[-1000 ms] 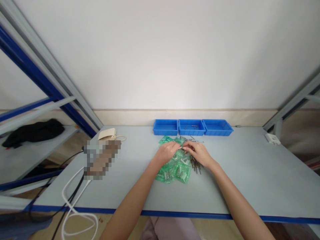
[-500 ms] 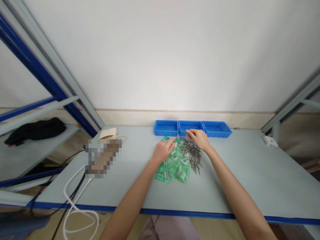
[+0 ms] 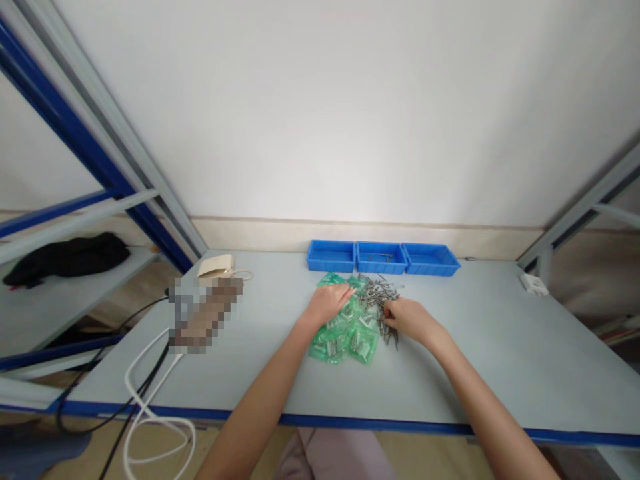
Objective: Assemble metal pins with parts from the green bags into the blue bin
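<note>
A heap of small green plastic bags (image 3: 350,330) with metal parts in them lies on the grey table (image 3: 500,360). Beside it, to the right, is a pile of loose metal pins (image 3: 379,293). My left hand (image 3: 327,303) rests on the bags with its fingers curled. My right hand (image 3: 407,319) is at the near edge of the pin pile, fingertips pinched together on the pins; what they hold is too small to make out. Three blue trays stand at the back: left (image 3: 330,257), middle (image 3: 381,258) with a few pins inside, right (image 3: 431,260).
A cream device (image 3: 216,267) with a cord and a pixelated object (image 3: 203,313) lie at the table's left. White and black cables (image 3: 145,393) hang over the front left edge. A white block (image 3: 531,283) sits at far right. Blue and grey shelf posts flank the table.
My right hand went from the pin pile up to the middle blue tray, then came back down to the near side of the pins. My left hand stayed on the bags.
</note>
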{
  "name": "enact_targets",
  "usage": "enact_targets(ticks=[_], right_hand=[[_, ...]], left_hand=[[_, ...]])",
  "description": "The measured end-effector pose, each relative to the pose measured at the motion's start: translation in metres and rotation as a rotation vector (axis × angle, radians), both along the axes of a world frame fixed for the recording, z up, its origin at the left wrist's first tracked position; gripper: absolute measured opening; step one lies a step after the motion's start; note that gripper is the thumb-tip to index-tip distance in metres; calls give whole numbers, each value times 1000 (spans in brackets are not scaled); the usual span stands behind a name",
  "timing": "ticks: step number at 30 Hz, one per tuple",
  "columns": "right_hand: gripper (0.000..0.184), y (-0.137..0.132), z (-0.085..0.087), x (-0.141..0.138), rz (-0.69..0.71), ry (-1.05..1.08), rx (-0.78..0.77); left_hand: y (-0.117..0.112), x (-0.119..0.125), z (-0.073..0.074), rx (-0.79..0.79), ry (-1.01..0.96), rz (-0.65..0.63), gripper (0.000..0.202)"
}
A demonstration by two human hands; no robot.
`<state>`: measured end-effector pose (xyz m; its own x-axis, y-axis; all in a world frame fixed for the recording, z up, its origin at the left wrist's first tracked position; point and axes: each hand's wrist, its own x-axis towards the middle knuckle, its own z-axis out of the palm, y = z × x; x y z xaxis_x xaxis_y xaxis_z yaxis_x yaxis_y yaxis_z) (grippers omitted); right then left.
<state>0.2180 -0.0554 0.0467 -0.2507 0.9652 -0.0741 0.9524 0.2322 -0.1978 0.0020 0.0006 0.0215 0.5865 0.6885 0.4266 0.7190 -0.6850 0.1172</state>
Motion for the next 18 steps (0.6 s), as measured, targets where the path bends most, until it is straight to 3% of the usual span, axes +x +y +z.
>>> enact_targets(ticks=[7, 18], right_hand=[[11, -1, 5, -11, -12, 26, -21], [17, 0, 2, -1, 54, 185, -86]], left_hand=[[1, -2, -1, 25, 24, 20, 38], [0, -2, 2, -23, 45, 26, 36]])
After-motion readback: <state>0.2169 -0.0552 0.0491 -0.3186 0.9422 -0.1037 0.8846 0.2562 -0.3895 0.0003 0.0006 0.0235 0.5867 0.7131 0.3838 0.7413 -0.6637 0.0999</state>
